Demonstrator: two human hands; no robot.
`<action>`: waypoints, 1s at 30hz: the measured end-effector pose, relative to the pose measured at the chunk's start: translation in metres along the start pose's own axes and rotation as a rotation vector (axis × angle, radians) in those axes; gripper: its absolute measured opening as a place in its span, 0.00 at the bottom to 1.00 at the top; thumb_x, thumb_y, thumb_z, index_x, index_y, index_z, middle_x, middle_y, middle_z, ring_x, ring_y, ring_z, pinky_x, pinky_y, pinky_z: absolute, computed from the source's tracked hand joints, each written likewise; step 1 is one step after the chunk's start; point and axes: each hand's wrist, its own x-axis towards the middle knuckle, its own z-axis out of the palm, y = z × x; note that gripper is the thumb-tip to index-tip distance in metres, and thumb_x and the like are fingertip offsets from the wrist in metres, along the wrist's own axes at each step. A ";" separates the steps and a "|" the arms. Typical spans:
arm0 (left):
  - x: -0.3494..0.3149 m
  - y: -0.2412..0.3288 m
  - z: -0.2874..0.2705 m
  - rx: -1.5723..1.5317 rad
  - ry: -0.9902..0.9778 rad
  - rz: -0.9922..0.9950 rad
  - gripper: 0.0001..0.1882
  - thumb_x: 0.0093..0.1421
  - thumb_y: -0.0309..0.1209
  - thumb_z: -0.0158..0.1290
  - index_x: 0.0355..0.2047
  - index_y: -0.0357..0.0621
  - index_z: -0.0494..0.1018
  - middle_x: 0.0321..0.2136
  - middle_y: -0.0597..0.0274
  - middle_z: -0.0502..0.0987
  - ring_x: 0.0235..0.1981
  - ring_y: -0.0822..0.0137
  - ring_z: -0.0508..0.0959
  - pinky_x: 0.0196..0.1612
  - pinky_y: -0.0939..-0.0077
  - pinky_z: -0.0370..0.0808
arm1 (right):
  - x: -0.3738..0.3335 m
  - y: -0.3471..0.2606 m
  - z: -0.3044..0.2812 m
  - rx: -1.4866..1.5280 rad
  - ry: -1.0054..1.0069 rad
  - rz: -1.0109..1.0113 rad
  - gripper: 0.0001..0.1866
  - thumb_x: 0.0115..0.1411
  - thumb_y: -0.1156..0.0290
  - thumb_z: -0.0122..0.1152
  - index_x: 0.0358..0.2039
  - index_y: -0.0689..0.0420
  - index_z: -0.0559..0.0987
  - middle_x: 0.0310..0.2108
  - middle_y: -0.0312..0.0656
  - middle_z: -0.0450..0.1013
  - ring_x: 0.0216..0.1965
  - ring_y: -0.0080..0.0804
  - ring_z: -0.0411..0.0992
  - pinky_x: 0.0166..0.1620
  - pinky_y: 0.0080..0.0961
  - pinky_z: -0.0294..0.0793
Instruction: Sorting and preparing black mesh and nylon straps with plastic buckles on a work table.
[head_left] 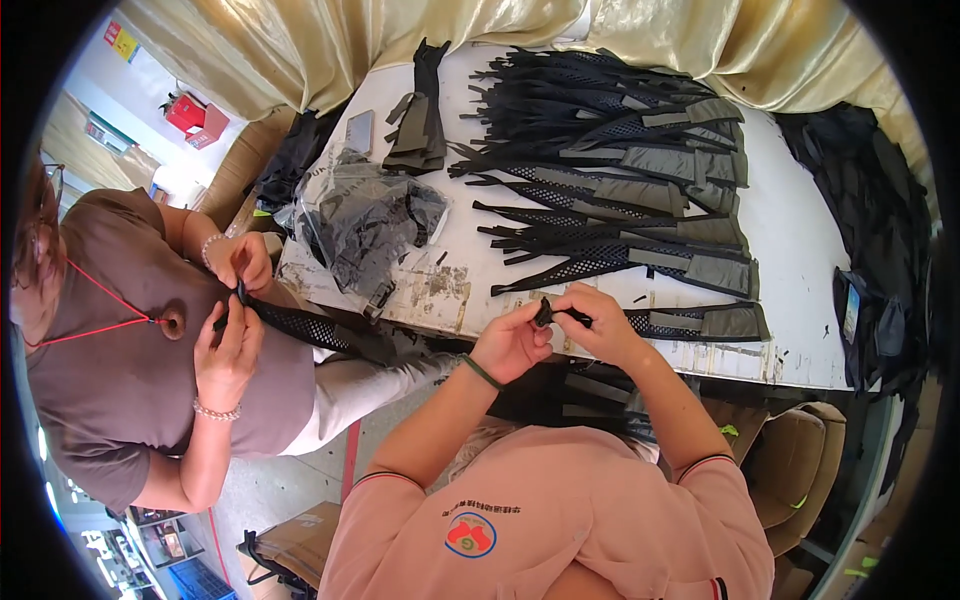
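Black strap piece (544,313) — between left fingers (521,316) and right fingers (582,302) — both nearly closed on it.

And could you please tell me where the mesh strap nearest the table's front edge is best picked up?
I would pinch the mesh strap by its wide grey end, coming from the right. That end lies flat and uncovered, while the strap's left part runs to the person's right hand, which would probably be in the way there.
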 end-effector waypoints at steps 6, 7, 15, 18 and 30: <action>0.000 0.000 -0.001 -0.020 -0.131 -0.049 0.10 0.63 0.37 0.46 0.37 0.47 0.72 0.30 0.71 0.75 0.28 0.75 0.70 0.30 0.79 0.64 | -0.003 -0.006 0.009 0.227 0.026 0.201 0.02 0.56 0.78 0.54 0.30 0.63 0.73 0.26 0.35 0.68 0.27 0.21 0.65 0.32 0.19 0.65; -0.002 0.000 0.002 -0.022 -0.129 -0.049 0.10 0.63 0.37 0.46 0.37 0.47 0.72 0.30 0.71 0.75 0.28 0.75 0.70 0.30 0.79 0.64 | -0.003 -0.008 0.008 0.228 0.025 0.204 0.02 0.56 0.78 0.54 0.30 0.63 0.73 0.26 0.35 0.68 0.27 0.21 0.65 0.32 0.19 0.65; -0.005 -0.006 0.006 -0.009 -0.013 -0.074 0.11 0.63 0.39 0.46 0.37 0.48 0.72 0.30 0.71 0.74 0.26 0.76 0.69 0.31 0.78 0.65 | -0.007 -0.010 0.003 0.568 -0.128 0.379 0.07 0.57 0.78 0.55 0.36 0.63 0.76 0.30 0.35 0.71 0.32 0.20 0.69 0.36 0.17 0.69; -0.005 -0.008 0.004 -0.007 -0.002 -0.076 0.10 0.63 0.39 0.46 0.37 0.48 0.72 0.30 0.71 0.74 0.26 0.76 0.69 0.31 0.78 0.65 | -0.005 -0.017 -0.003 0.225 -0.170 0.238 0.07 0.56 0.78 0.56 0.36 0.64 0.76 0.31 0.36 0.72 0.31 0.21 0.70 0.36 0.17 0.69; -0.008 -0.005 -0.001 0.055 -0.192 -0.077 0.10 0.63 0.38 0.47 0.37 0.46 0.71 0.27 0.70 0.72 0.27 0.73 0.69 0.31 0.78 0.66 | -0.014 -0.023 0.006 0.697 -0.079 0.572 0.07 0.57 0.74 0.58 0.34 0.63 0.76 0.31 0.35 0.73 0.31 0.19 0.68 0.38 0.19 0.70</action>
